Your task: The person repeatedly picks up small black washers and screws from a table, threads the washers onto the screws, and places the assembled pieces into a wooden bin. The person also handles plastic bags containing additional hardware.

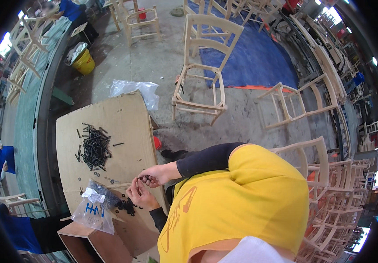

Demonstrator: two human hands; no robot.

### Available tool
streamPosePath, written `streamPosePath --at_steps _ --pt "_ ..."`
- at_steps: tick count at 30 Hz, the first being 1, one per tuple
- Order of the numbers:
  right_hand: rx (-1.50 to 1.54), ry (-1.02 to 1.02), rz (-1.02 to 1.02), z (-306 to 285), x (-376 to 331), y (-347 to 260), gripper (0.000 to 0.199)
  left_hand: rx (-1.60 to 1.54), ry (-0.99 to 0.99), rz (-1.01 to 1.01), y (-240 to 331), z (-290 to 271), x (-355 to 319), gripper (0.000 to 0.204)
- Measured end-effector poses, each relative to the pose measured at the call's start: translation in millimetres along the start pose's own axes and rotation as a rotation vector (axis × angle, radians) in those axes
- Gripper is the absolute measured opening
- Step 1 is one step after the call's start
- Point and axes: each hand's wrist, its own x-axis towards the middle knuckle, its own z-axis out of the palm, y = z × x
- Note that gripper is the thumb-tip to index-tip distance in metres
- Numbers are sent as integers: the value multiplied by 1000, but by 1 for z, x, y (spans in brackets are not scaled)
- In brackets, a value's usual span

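Note:
My right hand (156,174) is above the cardboard-covered work surface (127,120), its fingers curled round several small dark metal pieces (146,178), perhaps washers. Just below it in the picture, my left hand (141,196) brings its fingertips together against these pieces. What is between those fingertips is too small to make out. A pile of black bolts (95,148) lies on the cardboard beyond my hands. Beside my left hand are loose black washers (127,206) at the mouth of a clear plastic bag (93,215).
An open-sided wooden box (77,232) is at the lower left. A bare wooden chair (202,72) stands past the table, near a blue floor sheet (252,57). More chair frames (338,201) are stacked on the right. A yellow bucket (84,62) stands by a long green bench (26,127).

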Motion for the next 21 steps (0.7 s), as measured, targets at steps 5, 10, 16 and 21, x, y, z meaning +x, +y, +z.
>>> streamPosePath --at_steps 5,10,16,21 --pt "5 -17 8 0 0 -2 26 114 -6 64 -2 -1 -1 18" --pt "-2 -56 25 1 0 -3 28 133 -17 142 1 -5 3 20" --pt "57 -206 29 2 1 -4 30 144 -20 176 7 -8 8 21" --pt "37 -237 31 6 2 -6 28 205 53 151 16 -9 11 15"
